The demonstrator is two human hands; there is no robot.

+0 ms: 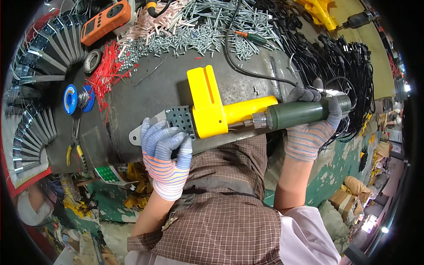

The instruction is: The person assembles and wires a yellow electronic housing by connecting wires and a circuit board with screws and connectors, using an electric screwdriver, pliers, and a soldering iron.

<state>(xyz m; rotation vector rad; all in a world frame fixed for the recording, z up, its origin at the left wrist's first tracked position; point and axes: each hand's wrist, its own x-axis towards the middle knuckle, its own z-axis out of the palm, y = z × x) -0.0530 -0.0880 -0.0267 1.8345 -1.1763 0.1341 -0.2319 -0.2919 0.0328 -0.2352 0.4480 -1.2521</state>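
Left hand (165,154) grips the plate (179,117) on the yellow housing's (207,117) left side; right hand (310,132) is wrapped round the driver (296,115). Housing's between them, left one's nearer. Driver lies roughly sideways, bit (237,125) pointing left at it. Screws (190,43) heaped beyond.

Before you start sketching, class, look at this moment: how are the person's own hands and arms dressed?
The left hand and right hand wear gloves with grey-blue fingers and thin stripes: orange, yellow and blue on the left, orange and grey-blue on the right. Both forearms are bare above the cuffs. The right sleeve is pale and plain.
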